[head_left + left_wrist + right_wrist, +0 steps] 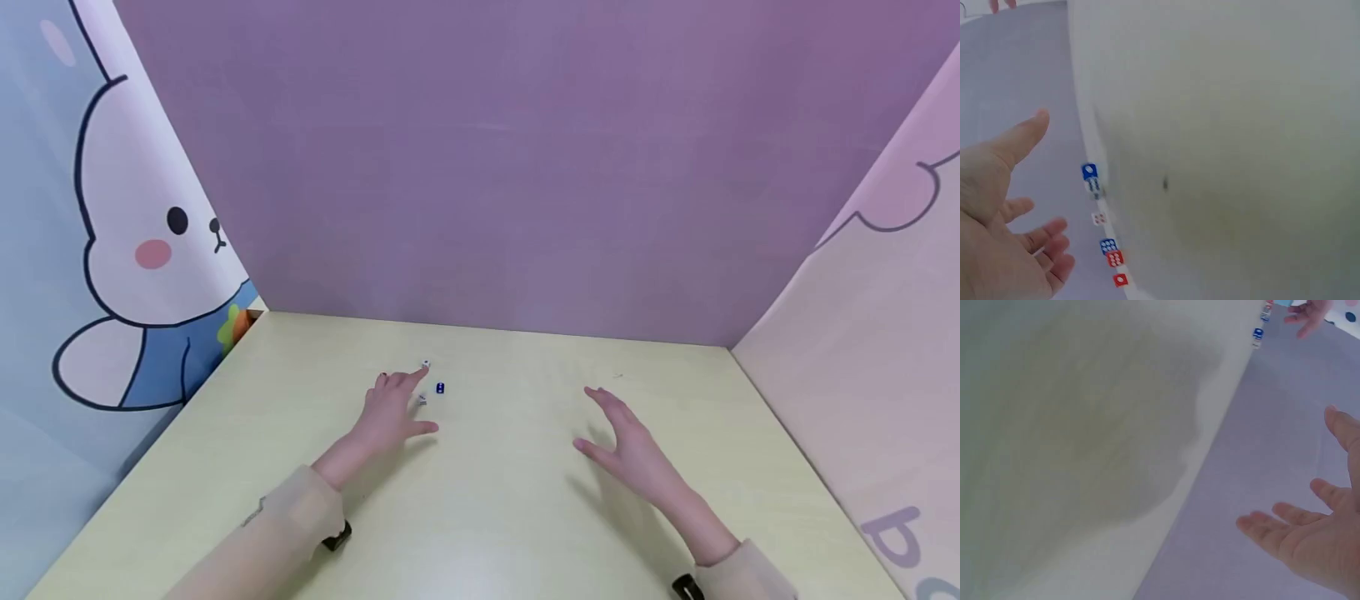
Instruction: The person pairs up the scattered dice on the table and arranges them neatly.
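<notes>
Several small dice lie on the pale table by my left hand (386, 417), which is spread above them with its thumb out and nothing in its grasp. In the head view a blue die (440, 388) shows just past the fingers, with a white die (426, 364) by the index fingertip and another whitish die (422, 400) between finger and thumb. The left wrist view shows more of them, including a red die (1120, 280) and a red die with several pips (1114, 259). My right hand (637, 454) hovers over the table's right half, thumb and fingers apart, holding nothing.
The pale table (502, 500) ends at a purple backdrop (495, 167). A cartoon rabbit panel (150, 200) stands along the left side, and a pale printed panel (862, 358) along the right. A tiny thin mark (618, 376) shows beyond the right hand.
</notes>
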`<state>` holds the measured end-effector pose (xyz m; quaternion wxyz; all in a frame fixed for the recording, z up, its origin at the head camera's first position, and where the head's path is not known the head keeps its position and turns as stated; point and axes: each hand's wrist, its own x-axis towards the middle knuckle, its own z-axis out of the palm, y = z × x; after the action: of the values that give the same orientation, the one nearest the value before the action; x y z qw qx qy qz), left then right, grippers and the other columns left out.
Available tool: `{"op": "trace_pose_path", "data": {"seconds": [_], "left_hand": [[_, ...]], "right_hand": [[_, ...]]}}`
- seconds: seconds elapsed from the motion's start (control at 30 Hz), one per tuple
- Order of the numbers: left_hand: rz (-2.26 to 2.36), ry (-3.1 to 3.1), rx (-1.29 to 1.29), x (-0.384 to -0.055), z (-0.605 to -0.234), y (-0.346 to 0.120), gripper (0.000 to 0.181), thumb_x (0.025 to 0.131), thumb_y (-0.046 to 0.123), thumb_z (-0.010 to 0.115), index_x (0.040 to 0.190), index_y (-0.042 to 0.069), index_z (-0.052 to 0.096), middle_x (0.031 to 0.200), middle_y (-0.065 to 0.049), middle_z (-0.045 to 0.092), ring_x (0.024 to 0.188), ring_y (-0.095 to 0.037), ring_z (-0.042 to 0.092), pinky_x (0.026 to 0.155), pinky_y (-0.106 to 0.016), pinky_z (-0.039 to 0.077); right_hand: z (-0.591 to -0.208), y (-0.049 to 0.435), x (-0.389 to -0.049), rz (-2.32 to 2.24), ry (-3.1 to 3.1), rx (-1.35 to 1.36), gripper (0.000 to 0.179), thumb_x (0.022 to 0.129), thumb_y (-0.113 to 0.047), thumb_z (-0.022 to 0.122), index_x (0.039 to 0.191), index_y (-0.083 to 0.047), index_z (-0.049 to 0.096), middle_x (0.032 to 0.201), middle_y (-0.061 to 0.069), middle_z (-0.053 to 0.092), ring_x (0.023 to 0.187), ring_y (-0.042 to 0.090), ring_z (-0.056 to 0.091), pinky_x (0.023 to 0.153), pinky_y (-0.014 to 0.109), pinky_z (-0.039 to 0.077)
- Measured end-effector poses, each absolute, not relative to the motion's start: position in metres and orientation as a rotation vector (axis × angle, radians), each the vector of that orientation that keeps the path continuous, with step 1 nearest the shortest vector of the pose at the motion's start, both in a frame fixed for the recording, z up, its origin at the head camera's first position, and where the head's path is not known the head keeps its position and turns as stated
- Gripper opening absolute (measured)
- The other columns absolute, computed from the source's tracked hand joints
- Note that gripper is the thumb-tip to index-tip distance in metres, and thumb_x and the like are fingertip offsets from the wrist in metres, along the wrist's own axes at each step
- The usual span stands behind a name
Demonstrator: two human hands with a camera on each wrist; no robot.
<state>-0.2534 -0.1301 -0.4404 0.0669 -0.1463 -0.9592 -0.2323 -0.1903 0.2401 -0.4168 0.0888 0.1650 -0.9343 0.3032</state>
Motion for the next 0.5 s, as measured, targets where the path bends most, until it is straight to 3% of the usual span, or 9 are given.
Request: {"op": "trace_pose_path", "data": {"seconds": [0.17,0.33,0.5], "left_hand": [[-0.631,-2.937,-0.394,-0.277,-0.447,-0.132,0.082,0.068,0.040,0.082,0.136,0.010,0.049,0.105,-0.010,0.063,0.102,-0.034,0.049,0.083,-0.047,0.038],[-0.629,-2.970,-0.323,-0.290,-0.450,-0.135,0.064,0.070,0.036,0.082,0.124,0.010,0.061,0.079,0.001,0.060,0.086,-0.025,0.050,0.077,-0.042,0.036],[-0.660,-2.965,-0.251,-0.292,-0.448,-0.136,0.043,0.071,0.032,0.081,0.108,0.012,0.071,0.081,-0.001,0.068,0.084,-0.026,0.054,0.078,-0.044,0.036]], "right_hand": [[-0.422,0.239,-0.208,1.005,-2.758,0.546,0.075,0.082,-0.030,0.073,0.145,-0.012,0.035,0.143,0.017,0.042,0.123,0.038,0.048,0.094,0.050,0.044],[-0.428,0.238,-0.224,1.155,-2.750,0.560,0.072,0.079,-0.019,0.076,0.141,-0.010,0.041,0.132,0.021,0.052,0.111,0.038,0.058,0.087,0.045,0.050],[-0.434,0.237,-0.237,1.259,-2.741,0.600,0.064,0.078,-0.013,0.077,0.135,-0.007,0.048,0.121,0.022,0.059,0.101,0.037,0.062,0.083,0.041,0.052]]}}
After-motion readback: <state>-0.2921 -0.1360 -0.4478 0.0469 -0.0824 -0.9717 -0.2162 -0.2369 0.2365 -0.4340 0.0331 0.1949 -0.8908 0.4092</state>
